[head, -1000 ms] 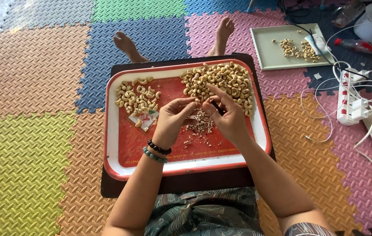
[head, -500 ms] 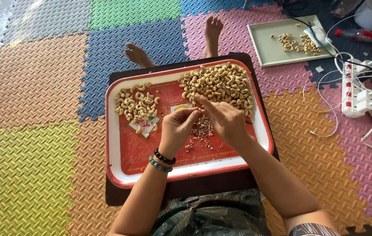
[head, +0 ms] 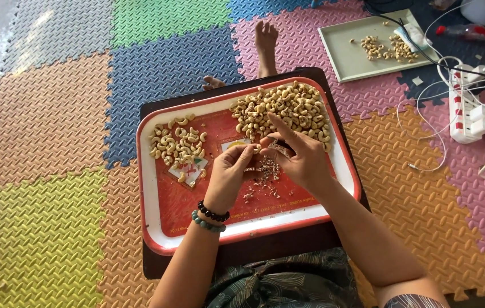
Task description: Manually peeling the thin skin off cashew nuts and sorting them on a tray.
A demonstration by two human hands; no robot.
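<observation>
A person sits on the floor with a red tray (head: 165, 211) across the lap, resting on a dark board (head: 254, 251). Both hands meet over the middle of the tray. The left hand (head: 228, 174), with two bead bracelets (head: 209, 215) at the wrist, has its fingers (head: 246, 153) curled in and pinched together on a single cashew (head: 257, 149) at the fingertips. The right hand (head: 305, 157) comes in from the other side; its thumb and middle fingers are closed on the same small nut, while the index finger (head: 279, 126) sticks out straight toward the far edge of the tray. Whether the right hand also holds a small tool, I cannot tell.

Directly under the hands lies a scatter of brown skin flakes (head: 262, 174) on the tray's red floor. At the far right corner of the tray sits a large heap of unpeeled cashews (head: 279, 108), just beyond the right hand. At the left side, well apart from that heap, is a smaller pile of pale peeled cashews (head: 177, 145).

The floor is covered with coloured foam mats (head: 54, 171). One bare foot (head: 265, 37) shows past the tray. To the far right lies a pale green tray (head: 345, 63) with a few more nuts, and beside it a white power strip (head: 467, 108) with cables.
</observation>
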